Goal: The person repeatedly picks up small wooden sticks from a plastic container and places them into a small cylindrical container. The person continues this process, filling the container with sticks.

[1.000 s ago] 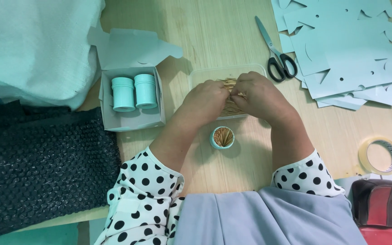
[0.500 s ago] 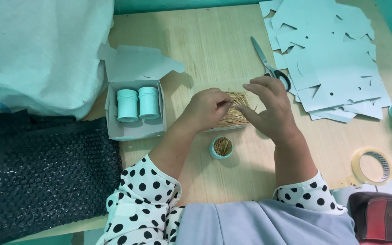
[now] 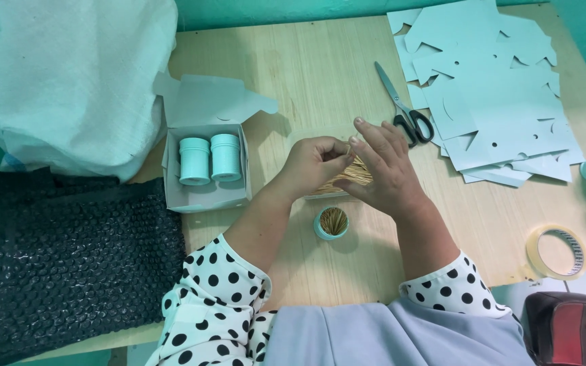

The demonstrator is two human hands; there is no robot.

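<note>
You are working over a clear tray of toothpicks [image 3: 347,177] lying on the desk [image 3: 306,74], and everything else sits around that tray. Your left hand [image 3: 313,163] is curling over its near-left side, fingertips pinching a few sticks, while your right hand [image 3: 384,169] is resting over its right part with fingers spread and loose, and you cannot tell whether it is gripping anything. Just below the tray a small round teal cup [image 3: 334,224] is standing upright, filled with toothpicks. To the tray's left an open box [image 3: 205,173] is holding two capped teal cups. Scissors [image 3: 405,112] are lying to its upper right, beside cut paper sheets [image 3: 496,95].
</note>
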